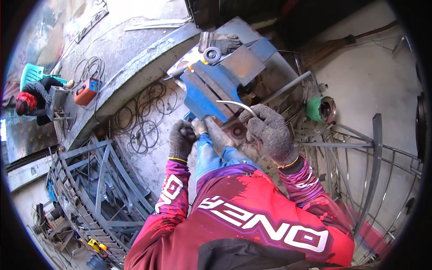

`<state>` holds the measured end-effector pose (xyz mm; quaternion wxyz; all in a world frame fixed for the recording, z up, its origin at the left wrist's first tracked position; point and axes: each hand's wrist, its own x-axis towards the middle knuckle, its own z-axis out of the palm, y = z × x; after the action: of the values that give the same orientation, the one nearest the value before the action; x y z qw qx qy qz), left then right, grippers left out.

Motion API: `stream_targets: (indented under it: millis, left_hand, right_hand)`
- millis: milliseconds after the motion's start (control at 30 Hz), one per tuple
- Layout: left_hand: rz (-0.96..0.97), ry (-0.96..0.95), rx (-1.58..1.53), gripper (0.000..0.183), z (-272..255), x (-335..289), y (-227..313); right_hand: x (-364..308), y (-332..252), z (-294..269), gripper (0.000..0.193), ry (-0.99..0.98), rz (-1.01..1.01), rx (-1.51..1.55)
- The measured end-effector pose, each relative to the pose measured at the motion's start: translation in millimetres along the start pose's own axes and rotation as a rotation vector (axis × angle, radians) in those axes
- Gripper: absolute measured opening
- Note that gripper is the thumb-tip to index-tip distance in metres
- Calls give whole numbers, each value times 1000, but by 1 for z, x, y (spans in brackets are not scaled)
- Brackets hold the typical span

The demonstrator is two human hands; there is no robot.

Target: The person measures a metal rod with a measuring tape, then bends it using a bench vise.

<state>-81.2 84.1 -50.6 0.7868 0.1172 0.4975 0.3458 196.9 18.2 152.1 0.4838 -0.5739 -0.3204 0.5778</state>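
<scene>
My right hand (270,132), in a grey knit work glove, pinches a thin, curved, pale metal strip (234,103). The strip's free end reaches left over the near side of a large blue bench vise (211,87). Left of the vise's near end, my left hand (181,138) wears a matching glove. Its fingers are curled, and whatever they may hold is hidden. On the bench behind the vise are a round grinding disc (212,55), seemingly on a grinder, and a dark work glove (227,43).
Coiled black cables (146,112) lie on the floor to the left. Blue-grey metal frames (105,180) are stacked lower left, and a barred metal frame (375,144) stands right, near a green roll (320,109). Far left, another person (36,96) sits by an orange machine (87,92).
</scene>
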Motion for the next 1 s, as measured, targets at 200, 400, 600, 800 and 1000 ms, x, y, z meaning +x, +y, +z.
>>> stream_targets:
  millis: [200,400,600,800,1000]
  left_hand:
    - [0,110,227,68,2,30,73]
    - [824,98,1307,46,57,-5,120]
    - [341,-733,758,33,160,-73,77]
    - [462,-516,618,29,157,-78,60]
    - [93,-699,-49,59,143,-64,37]
  right_hand:
    - [-4,-25,-17,20,-261,152,-30]
    - [7,-35,-35,22,-403,12,-271]
    - [23,-28,-38,26,-422,171,110]
    - [4,-4,-57,23,-157,97,-147]
    - [3,23,-56,15,-62,-218,-333]
